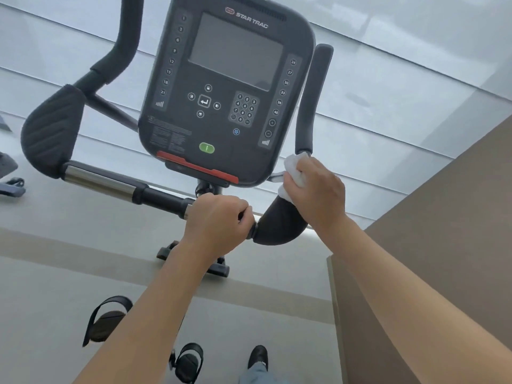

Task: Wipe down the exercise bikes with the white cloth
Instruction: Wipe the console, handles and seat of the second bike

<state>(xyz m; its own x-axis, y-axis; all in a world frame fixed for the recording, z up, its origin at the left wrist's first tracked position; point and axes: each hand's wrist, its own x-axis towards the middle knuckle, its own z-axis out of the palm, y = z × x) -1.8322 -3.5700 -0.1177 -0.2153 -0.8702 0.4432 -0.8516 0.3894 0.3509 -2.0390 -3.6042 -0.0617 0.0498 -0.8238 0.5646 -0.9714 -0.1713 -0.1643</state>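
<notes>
A pale grey floor (55, 273) crossed by tan bands runs to a frosted glass wall (415, 92), with a brown wall (457, 217) on the right. One exercise bike (221, 79) fills the view, with two pedals below. The left hand (216, 220) curls its grip round the handlebar. The right hand (318, 189) clutches one white cloth (295, 167) against the right elbow pad (279, 225).

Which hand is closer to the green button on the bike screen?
Right. The right hand, holding the white cloth against the handlebar, is beside and slightly below the green button. The left hand grips the bar further below it.
</notes>
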